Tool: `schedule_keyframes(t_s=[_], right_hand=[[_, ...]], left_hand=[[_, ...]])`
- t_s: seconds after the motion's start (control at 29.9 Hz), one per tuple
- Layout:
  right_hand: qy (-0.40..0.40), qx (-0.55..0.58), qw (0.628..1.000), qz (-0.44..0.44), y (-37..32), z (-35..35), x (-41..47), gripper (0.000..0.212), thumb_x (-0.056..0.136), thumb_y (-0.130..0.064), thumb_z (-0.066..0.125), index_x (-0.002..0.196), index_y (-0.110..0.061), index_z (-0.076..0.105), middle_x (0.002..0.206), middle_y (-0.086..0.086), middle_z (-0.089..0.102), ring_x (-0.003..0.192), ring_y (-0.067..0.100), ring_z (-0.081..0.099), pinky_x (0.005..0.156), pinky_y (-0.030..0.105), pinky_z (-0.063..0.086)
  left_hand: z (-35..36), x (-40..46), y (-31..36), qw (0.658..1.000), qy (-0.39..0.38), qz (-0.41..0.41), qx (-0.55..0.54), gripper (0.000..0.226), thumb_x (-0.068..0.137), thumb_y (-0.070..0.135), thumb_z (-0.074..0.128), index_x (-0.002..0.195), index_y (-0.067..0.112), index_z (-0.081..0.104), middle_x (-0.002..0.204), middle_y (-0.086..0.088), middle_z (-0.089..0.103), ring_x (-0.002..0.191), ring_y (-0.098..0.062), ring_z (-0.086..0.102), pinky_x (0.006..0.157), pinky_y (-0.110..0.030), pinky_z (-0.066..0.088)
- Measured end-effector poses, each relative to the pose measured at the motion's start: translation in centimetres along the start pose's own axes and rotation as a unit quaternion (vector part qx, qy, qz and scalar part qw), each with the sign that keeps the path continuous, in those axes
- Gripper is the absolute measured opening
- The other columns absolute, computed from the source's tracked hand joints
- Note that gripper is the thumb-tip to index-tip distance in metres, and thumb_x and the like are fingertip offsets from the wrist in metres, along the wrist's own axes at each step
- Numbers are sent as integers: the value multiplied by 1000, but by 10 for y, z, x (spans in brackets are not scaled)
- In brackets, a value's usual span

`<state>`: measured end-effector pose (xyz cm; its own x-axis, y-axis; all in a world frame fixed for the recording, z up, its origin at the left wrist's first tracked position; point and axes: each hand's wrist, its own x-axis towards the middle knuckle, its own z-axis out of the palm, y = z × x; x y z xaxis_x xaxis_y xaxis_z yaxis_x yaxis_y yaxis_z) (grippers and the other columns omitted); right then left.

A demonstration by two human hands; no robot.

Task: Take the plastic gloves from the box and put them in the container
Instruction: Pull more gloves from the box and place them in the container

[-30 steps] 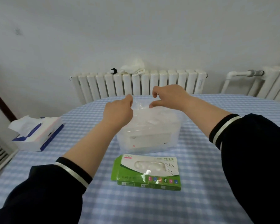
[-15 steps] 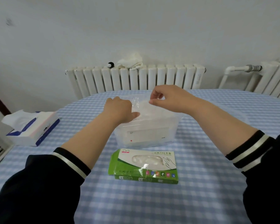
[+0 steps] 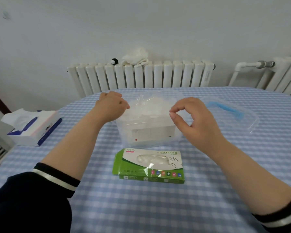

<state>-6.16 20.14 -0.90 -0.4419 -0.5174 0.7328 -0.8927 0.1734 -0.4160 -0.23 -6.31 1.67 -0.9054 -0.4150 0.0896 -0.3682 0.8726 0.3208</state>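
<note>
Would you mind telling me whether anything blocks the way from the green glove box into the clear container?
Nothing visible does. The container stands open just behind the glove box; its lid lies off to the right, and plastic gloves already heap at its mouth.

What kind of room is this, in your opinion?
Probably a room in a home: a table with a blue checked cloth, a white radiator under a plain wall, and a tissue box nearby.
</note>
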Motion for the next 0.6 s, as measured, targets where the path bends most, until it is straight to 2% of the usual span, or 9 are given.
schedule_keyframes(t_s=[0.13,0.23,0.27,0.33,0.43,0.5,0.57,0.6], right_hand=[[-1,-14,1000,-9,-4,6,-18,16,92,-26,55,96,-15,65,97,-7,62,95,10,54,87,29,43],[-26,-17,999,-19,-11,6,-25,17,92,-27,54,94,-15,66,92,-9,61,89,5,53,81,21,43],[-55,-7,998,-17,-14,7,-27,18,92,-29,53,93,-16,66,89,-12,61,84,2,53,76,19,44],[-143,2,990,1,-19,10,-32,22,92,-37,51,93,-22,66,85,-19,61,80,1,55,70,19,47],[-270,-47,961,41,-17,26,-42,23,94,-44,51,105,-29,65,97,-22,56,93,-3,50,80,19,43],[-304,-73,947,66,-13,38,-50,27,95,-40,51,117,-28,61,112,-15,53,106,3,46,88,22,39],[-311,-73,944,78,-11,46,-54,28,95,-35,53,120,-26,60,115,-10,52,109,10,45,91,24,38],[-310,-70,945,85,-11,49,-54,27,94,-35,55,119,-26,60,113,-10,52,108,10,45,90,25,38]], left_hand=[[3,-14,-2,994,96,10,-56,16,95,29,55,99,33,70,134,1,52,132,-26,35,111,-43,24],[5,-30,4,970,203,36,-129,12,95,27,56,96,32,68,108,10,60,114,-19,50,98,-39,41],[7,-36,7,957,237,50,-160,11,96,27,55,96,32,66,98,14,61,103,-13,54,89,-34,45],[12,-51,13,920,317,93,-210,13,98,26,51,99,27,64,80,17,61,83,-7,56,72,-24,42],[28,-77,20,852,419,230,-214,18,99,18,45,99,14,62,79,10,58,64,-10,50,61,-20,38],[49,-90,20,845,393,318,-175,12,97,17,44,95,19,56,78,7,60,61,-5,44,58,-21,38],[70,-99,17,873,321,344,-128,15,99,27,42,91,23,54,72,6,61,63,-7,46,55,-25,40],[80,-102,15,891,283,336,-113,24,101,36,38,91,23,56,74,6,62,65,-6,50,55,-26,41]])
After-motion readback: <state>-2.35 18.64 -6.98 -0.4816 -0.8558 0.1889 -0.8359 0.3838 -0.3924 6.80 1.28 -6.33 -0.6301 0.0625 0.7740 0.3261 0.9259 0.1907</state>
